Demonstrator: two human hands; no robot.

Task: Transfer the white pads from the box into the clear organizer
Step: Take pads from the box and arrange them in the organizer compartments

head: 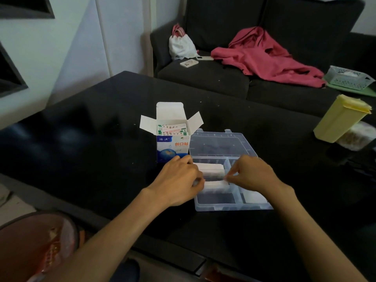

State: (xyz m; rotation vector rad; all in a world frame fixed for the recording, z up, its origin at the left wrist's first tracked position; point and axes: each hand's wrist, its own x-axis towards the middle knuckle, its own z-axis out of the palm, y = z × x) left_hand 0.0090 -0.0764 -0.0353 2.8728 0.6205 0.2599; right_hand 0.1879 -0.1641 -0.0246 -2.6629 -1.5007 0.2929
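A blue and white box [172, 146] stands open on the black table, flaps up, with printed packets showing inside. To its right lies the clear organizer [230, 204], lid [220, 144] folded back. White pads [211, 169] lie stacked in its left compartment; more white [253, 197] shows in a right compartment. My left hand [181, 181] pinches the left end of a pad over the organizer's left edge. The same pad's right end is pinched by my right hand [252, 174], above the middle divider.
A pale yellow container [341, 119] leans at the table's right, beside a clear tub [358, 137]. Behind the table is a dark sofa [203, 76] with a pink garment [264, 55], a white bag [181, 45], phones and a white basket [349, 77]. A reddish object [38, 247] is at bottom left.
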